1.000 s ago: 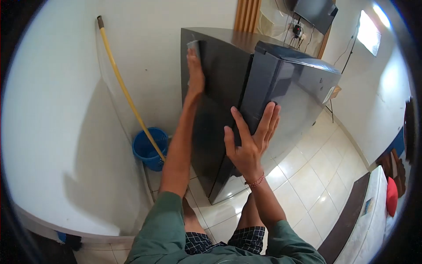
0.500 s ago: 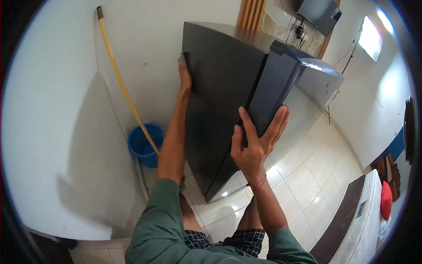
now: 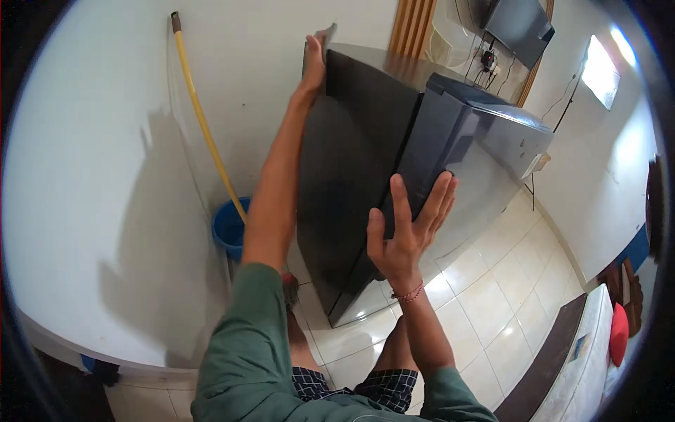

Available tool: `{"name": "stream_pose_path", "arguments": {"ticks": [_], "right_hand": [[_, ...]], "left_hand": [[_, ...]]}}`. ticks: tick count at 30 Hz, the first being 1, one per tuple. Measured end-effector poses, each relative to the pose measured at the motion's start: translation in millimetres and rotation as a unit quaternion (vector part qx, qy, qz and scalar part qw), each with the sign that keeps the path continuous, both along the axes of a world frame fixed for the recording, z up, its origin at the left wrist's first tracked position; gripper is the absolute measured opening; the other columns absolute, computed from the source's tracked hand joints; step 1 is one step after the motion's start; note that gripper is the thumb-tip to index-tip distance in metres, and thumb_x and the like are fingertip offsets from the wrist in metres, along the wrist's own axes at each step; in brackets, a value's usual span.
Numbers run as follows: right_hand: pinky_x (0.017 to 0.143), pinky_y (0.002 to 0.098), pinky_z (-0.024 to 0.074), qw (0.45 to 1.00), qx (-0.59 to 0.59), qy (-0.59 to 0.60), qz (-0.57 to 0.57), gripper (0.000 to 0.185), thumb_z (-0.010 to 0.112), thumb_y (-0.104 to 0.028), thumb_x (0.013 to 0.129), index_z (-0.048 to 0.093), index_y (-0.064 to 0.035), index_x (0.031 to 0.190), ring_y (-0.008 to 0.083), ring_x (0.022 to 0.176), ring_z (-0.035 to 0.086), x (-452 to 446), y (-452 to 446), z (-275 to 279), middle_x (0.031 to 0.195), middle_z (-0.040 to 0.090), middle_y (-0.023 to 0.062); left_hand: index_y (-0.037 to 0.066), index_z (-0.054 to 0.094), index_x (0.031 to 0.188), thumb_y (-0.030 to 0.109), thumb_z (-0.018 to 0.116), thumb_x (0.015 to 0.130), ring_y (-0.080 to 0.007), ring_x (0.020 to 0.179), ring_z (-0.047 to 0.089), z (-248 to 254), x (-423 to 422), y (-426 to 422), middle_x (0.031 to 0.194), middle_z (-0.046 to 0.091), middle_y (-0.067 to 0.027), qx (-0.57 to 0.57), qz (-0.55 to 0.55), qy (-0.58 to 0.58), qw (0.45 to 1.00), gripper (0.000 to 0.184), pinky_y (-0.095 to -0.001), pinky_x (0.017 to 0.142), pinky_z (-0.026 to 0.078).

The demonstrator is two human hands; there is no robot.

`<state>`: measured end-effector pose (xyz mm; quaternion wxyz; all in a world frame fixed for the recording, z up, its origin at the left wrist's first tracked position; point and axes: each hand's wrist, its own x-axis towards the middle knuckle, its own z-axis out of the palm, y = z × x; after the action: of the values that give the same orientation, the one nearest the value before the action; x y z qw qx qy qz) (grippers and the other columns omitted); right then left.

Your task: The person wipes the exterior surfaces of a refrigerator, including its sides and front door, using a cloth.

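A dark grey refrigerator stands in front of me, its door on the right. My left hand is raised at the upper far edge of the side panel. Between its fingers is a grey cloth, of which only a corner sticks out above the hand; the rest is hidden. Against the edge of the door rests my right hand, fingers spread and flat, with nothing held in it.
A blue bucket with a yellow pole leaning from it stands by the wall, left of the refrigerator. A mattress with a red cushion lies at lower right. A screen and cables hang behind.
My left hand has moved up the side panel to its top edge with the cloth. My right hand stays on the door edge, its fingers slightly more spread.
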<state>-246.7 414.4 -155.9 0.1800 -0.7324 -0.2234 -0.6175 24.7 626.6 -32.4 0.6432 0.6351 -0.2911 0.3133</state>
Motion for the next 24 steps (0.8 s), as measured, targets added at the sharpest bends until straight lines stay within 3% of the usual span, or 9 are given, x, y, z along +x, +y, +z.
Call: {"name": "stream_pose_path", "arguments": {"ticks": [3, 6, 11, 14, 18, 24], "right_hand": [[0.124, 0.056, 0.0114, 1.0, 0.0, -0.002, 0.012, 0.051, 0.063, -0.027, 0.093, 0.06, -0.0227, 0.144, 0.0455, 0.155, 0.015, 2, -3, -4, 0.167, 0.021, 0.0245], [0.124, 0.0564, 0.0097, 0.999, 0.005, -0.01, 0.039, 0.057, 0.059, -0.028, 0.096, 0.05, -0.0206, 0.151, 0.0452, 0.155, 0.015, 3, -2, -4, 0.167, 0.02, 0.0246], [0.124, 0.0567, 0.0074, 0.996, 0.001, -0.027, 0.087, 0.066, 0.046, -0.037, 0.104, 0.025, -0.0151, 0.162, 0.0444, 0.155, 0.013, 6, -6, -4, 0.166, 0.02, 0.0258], [0.124, 0.0565, 0.0067, 0.996, 0.007, -0.022, 0.088, 0.065, 0.036, -0.044, 0.107, 0.023, -0.0141, 0.163, 0.0442, 0.155, 0.013, 5, -6, -3, 0.167, 0.019, 0.0256], [0.125, 0.0561, 0.0052, 0.996, -0.004, -0.016, 0.092, 0.067, 0.031, -0.049, 0.107, 0.022, -0.0128, 0.163, 0.0434, 0.156, 0.013, 3, -6, -1, 0.167, 0.018, 0.0243], [0.125, 0.0555, 0.0058, 0.997, 0.01, -0.017, 0.08, 0.069, 0.042, -0.045, 0.105, 0.027, -0.0076, 0.161, 0.0429, 0.156, 0.013, 8, -4, -5, 0.167, 0.02, 0.0244]], "left_hand": [[0.008, 0.007, 0.164, 0.076, 0.004, 0.097, -0.0324, 0.157, -0.008, -19, 17, 12, 0.171, -0.003, -0.0152, -0.027, 0.011, 0.059, 0.998, 0.096, -0.0483, 0.125, -0.004], [0.007, 0.006, 0.164, 0.073, 0.006, 0.099, -0.034, 0.157, -0.009, -62, -10, -5, 0.171, -0.004, -0.0163, -0.011, 0.044, 0.035, 0.998, 0.093, -0.0483, 0.125, -0.005], [0.005, 0.005, 0.164, 0.068, 0.011, 0.102, -0.0367, 0.157, -0.011, -147, -162, -83, 0.171, -0.006, -0.0182, 0.054, 0.095, -0.066, 0.992, 0.089, -0.0483, 0.125, -0.007], [0.004, 0.004, 0.163, 0.066, 0.014, 0.104, -0.0383, 0.156, -0.012, -182, -238, -119, 0.17, -0.008, -0.0194, 0.058, 0.062, -0.083, 0.993, 0.086, -0.0483, 0.125, -0.008], [0.004, 0.006, 0.163, 0.073, 0.013, 0.1, -0.0397, 0.156, -0.012, -187, -257, -125, 0.17, -0.007, -0.021, 0.036, 0.027, -0.041, 0.998, 0.094, -0.0485, 0.124, -0.008], [0.005, 0.003, 0.163, 0.069, 0.008, 0.102, -0.0338, 0.157, -0.009, -128, -123, -66, 0.171, -0.005, -0.0158, 0.04, 0.088, -0.019, 0.995, 0.089, -0.0452, 0.125, -0.007]]}}
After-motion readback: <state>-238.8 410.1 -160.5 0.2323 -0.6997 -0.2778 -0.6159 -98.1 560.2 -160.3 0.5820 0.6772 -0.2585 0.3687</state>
